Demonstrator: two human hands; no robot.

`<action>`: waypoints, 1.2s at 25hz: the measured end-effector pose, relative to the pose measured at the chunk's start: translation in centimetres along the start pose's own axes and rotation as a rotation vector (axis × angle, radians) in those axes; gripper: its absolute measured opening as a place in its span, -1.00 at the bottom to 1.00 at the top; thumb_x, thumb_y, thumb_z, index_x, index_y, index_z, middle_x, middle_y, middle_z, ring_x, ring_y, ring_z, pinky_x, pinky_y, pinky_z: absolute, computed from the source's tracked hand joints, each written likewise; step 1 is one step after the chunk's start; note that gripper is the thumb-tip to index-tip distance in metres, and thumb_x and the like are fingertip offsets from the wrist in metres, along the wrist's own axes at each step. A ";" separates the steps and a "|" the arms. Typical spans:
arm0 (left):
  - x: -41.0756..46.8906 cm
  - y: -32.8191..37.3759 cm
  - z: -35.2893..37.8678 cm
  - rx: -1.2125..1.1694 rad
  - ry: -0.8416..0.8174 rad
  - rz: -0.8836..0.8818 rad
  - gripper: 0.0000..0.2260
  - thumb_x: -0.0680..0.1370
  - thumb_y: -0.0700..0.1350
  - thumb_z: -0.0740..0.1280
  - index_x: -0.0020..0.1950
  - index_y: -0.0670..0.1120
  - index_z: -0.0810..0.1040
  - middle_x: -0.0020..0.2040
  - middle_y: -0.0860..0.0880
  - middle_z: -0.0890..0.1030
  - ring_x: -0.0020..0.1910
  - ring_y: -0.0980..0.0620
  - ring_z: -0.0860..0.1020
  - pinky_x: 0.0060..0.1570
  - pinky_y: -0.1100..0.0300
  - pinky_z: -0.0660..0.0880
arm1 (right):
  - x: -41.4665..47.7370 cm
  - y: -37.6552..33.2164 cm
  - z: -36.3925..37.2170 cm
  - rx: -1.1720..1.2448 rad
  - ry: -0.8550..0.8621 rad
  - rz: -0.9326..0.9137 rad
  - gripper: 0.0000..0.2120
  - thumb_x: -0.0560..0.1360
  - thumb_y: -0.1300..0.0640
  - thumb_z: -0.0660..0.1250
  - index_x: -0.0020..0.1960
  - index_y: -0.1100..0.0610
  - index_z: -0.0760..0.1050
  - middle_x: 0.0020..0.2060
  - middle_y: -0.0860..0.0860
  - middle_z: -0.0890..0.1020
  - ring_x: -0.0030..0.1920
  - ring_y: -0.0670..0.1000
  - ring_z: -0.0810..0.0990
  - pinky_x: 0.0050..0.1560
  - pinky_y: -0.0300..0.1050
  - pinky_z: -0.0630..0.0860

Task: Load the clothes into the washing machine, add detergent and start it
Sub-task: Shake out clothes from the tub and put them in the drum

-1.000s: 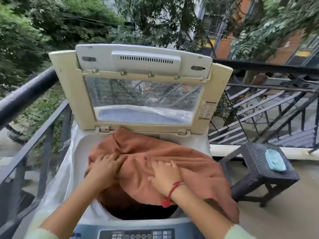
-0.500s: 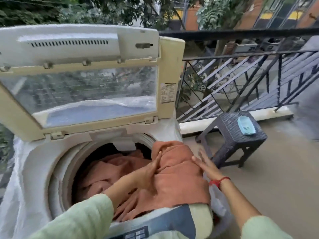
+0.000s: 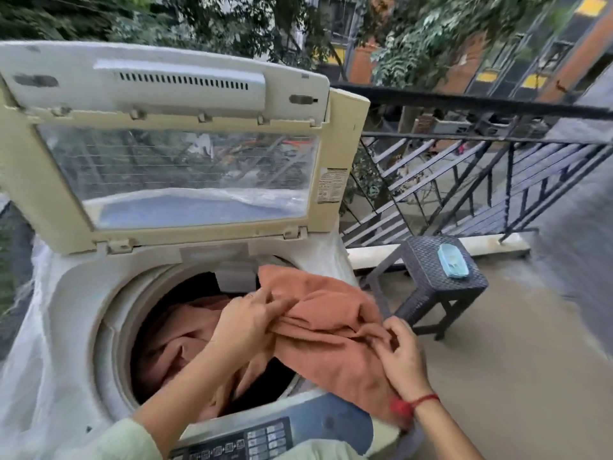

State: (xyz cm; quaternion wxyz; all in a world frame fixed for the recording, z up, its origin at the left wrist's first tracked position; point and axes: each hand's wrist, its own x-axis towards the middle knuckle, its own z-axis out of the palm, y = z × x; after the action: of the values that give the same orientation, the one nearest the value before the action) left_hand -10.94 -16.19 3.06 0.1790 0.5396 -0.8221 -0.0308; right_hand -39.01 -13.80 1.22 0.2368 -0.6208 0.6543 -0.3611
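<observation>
Since half a second ago, both hands have closed on the rust-orange cloth [image 3: 331, 330]. The left hand [image 3: 245, 327], which lay pushing against it with straight fingers, now has its fingers [image 3: 270, 302] curled round a bunch of fabric. The right hand [image 3: 403, 356], which lay flat on the cloth's outer side, now pinches a fold between thumb and curled fingers [image 3: 393, 332].

We see the cloth half loaded. One part lies heaped inside the drum [image 3: 109, 330] of the washing machine [image 3: 66, 293], below and to the left of the left fingers. The other part stretches between the two sets of fingers and drapes over the machine's front right rim, beneath the right fingers and wrist. A red thread [image 3: 426, 399] circles that wrist.

Beyond the fingers, the cream lid [image 3: 185, 144] stands raised, its clear window facing us. Nearer to us than the fingers, the blue control panel [image 3: 238, 441] sits at the picture's bottom edge.

Past the right fingers, well apart on the balcony floor [image 3: 514, 360], stands a dark woven stool [image 3: 431, 287] with a pale blue item [image 3: 452, 265] on top; we cannot tell what it is. A black railing [image 3: 464, 102] runs behind it.
</observation>
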 end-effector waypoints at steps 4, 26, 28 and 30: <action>-1.4 -3.1 -8.9 0.031 0.307 -0.231 -0.55 0.30 -0.05 0.25 0.16 0.17 0.58 -0.25 0.00 0.40 -0.34 -0.16 0.54 -0.46 0.16 0.37 | 0.8 -12.4 0.0 -0.058 0.180 -0.491 -0.88 0.37 0.11 0.27 -0.27 0.03 0.33 -0.32 -0.10 0.41 -0.24 0.02 0.40 -0.21 -0.09 0.33; 3.4 0.1 9.1 -0.473 -0.739 -0.192 0.25 0.27 -0.16 0.53 0.36 0.10 -0.57 0.54 -0.11 -0.15 0.52 -0.05 0.04 0.47 0.10 0.09 | 6.4 0.6 1.9 0.093 -0.699 0.220 0.22 -0.02 -0.30 0.55 0.46 -0.05 -0.01 0.40 -0.13 0.26 0.35 -0.12 0.28 0.23 -0.51 0.23; 3.7 0.3 10.3 -0.620 -0.674 -0.160 0.17 0.29 -0.24 0.48 0.44 0.02 -0.47 0.50 -0.03 -0.10 0.50 0.04 0.03 0.39 0.39 -0.01 | 4.5 0.9 2.9 0.045 -0.423 0.224 -0.16 0.20 -0.07 0.52 0.36 -0.17 0.16 0.36 -0.03 0.41 0.29 -0.03 0.44 0.23 -0.33 0.35; 2.8 0.5 10.9 -0.665 -0.487 -0.189 0.00 0.32 -0.25 0.38 0.52 0.08 -0.24 0.53 -0.01 0.05 0.50 0.04 0.13 0.32 0.52 0.00 | 3.6 -0.4 3.1 -0.132 -0.182 0.203 -0.42 0.37 0.09 0.43 0.34 -0.12 0.35 0.25 0.03 0.54 0.23 0.09 0.51 0.19 -0.15 0.43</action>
State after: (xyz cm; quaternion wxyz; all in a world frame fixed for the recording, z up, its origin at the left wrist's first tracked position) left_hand -15.97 -20.06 -6.22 0.1404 0.5025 -0.7325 -0.4374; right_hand -36.81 -17.87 0.05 0.2890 -0.5959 0.7118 -0.2340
